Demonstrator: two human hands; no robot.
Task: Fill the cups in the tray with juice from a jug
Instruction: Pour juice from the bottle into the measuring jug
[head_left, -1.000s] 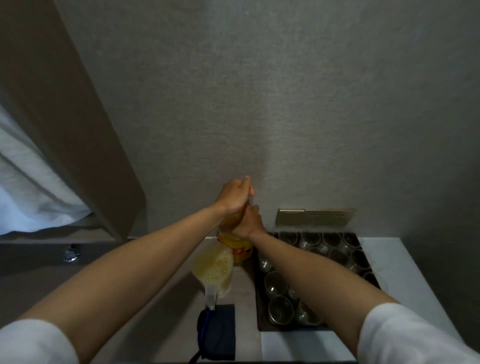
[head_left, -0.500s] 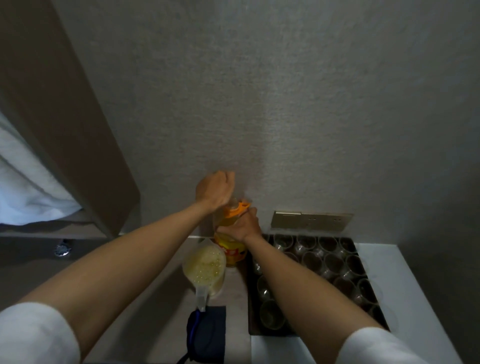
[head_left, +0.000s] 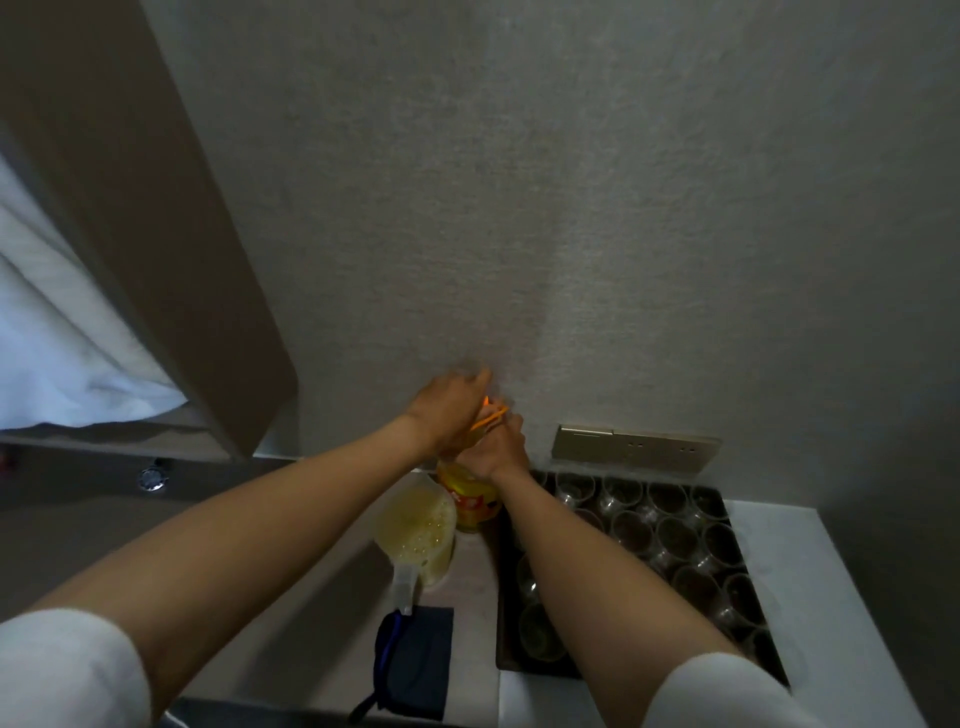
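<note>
A yellow juice bottle (head_left: 471, 501) with an orange cap and handle stands on the counter against the wall. My right hand (head_left: 497, 448) grips its neck. My left hand (head_left: 453, 410) sits over the top, fingers curled round the orange cap. Just in front of the bottle stands a clear jug (head_left: 418, 535) holding pale yellow juice, its handle pointing toward me. To the right lies a dark tray (head_left: 727, 514) packed with several clear cups (head_left: 631, 527); my right forearm hides some of them.
A dark blue pouch (head_left: 415, 660) with a cord lies in front of the jug. A brass socket plate (head_left: 636, 448) is on the wall behind the tray. A white countertop (head_left: 769, 571) lies right of the tray. A wooden panel and white bedding stand at the left.
My left hand lifted off the cap, swung left, then came back down onto the orange cap. The right hand stayed on the bottle neck. The camera view shifted a little.
</note>
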